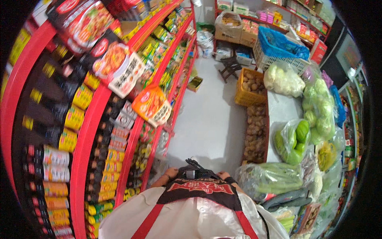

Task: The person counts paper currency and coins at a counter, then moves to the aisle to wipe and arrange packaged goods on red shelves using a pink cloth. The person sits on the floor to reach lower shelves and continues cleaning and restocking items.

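Note:
My left hand (171,172) is low beside the left edge of my dark apron (200,191), at waist height; its fingers are partly hidden. On the apron's other side my right hand (223,175) hangs near the waist, a dark band at its wrist. Whether either hand holds anything does not show. Between them a black device with cords (195,172) rests at my waist. Shelves of bottled sauces (56,167) stand to the left. At the right, a counter bears bagged long green vegetables (268,177) and a bag of green gourds (294,140).
A grey floor aisle (206,113) runs ahead between red shelves (158,74) and the counter. Along it stand an orange crate of round brown produce (243,97), a dark folding stool (229,67) and a small open box (195,83). A blue basket (268,44) sits at the back right.

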Motion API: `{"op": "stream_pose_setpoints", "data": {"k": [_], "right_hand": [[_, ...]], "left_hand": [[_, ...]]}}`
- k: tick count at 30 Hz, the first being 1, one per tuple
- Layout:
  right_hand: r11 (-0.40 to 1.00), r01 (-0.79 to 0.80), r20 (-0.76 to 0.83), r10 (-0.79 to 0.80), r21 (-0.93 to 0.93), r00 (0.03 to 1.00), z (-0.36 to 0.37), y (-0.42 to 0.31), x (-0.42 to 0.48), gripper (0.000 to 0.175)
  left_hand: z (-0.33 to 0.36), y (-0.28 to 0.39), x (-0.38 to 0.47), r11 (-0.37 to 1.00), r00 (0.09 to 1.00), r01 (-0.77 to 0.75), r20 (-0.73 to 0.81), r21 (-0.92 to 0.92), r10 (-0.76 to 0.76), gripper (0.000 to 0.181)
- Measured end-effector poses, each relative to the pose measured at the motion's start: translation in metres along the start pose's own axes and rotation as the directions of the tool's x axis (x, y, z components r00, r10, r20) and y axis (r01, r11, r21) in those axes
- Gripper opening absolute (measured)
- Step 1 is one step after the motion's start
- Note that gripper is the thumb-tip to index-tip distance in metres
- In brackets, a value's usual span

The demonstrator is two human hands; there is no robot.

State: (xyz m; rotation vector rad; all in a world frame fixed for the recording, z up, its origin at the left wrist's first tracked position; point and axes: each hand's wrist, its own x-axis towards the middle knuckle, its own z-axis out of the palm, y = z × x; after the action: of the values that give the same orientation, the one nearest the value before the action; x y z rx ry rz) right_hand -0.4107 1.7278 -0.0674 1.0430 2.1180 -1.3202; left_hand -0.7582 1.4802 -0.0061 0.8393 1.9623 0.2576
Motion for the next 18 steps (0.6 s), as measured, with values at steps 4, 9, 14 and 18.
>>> {"op": "stream_pose_setpoints", "data": {"k": [4,9,14,18], "right_hand": [[0.994,-0.111,-0.106,0.111,0.002,0.988,-0.082,-0.054,0.037,0.049],[0.954,-0.299,-0.121,0.3,0.027,0.946,-0.155,-0.071,0.066,0.053],[0.941,-0.337,-0.119,0.339,0.039,0.933,-0.239,-0.037,0.137,0.076],[0.955,-0.265,-0.056,0.26,-0.135,0.964,-0.346,-0.027,0.226,0.074]], "left_hand": [[-0.083,0.083,0.097,0.985,0.993,-0.106,0.029,-0.135,0.111,0.035],[-0.155,0.164,0.18,0.987,0.985,0.009,0.171,-0.161,0.019,0.03],[-0.162,0.172,0.268,0.982,0.99,0.054,0.141,-0.181,-0.028,0.029],[-0.178,0.157,0.328,0.987,0.972,0.126,0.214,-0.102,-0.102,0.033]]}}
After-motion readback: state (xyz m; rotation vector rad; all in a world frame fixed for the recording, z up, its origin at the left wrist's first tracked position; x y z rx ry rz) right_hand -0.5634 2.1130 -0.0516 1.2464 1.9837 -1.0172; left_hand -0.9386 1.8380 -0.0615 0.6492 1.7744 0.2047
